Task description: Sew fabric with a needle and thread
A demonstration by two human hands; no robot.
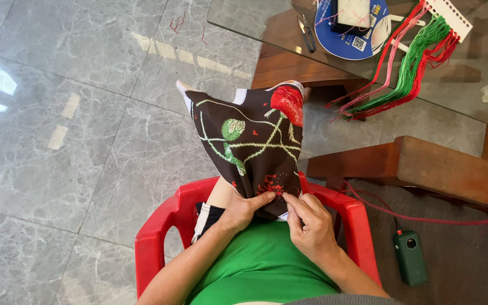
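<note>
A dark brown embroidery cloth (249, 141) with green stems, a green leaf and red flowers drapes over my knees. My left hand (243, 210) grips the cloth's near edge from below, thumb on top. My right hand (310, 225) pinches at a small red stitched patch (271, 184) on that edge, fingertips close together as if on a needle; the needle itself is too small to see. A red thread (402, 213) trails from the work off to the right.
I sit on a red plastic chair (159, 226) over a grey marble floor. A glass table (470, 73) at the upper right bears scissors (306, 33), a blue round card and hanging red and green thread skeins (408, 73). A green device (409, 257) lies on a wooden-framed seat.
</note>
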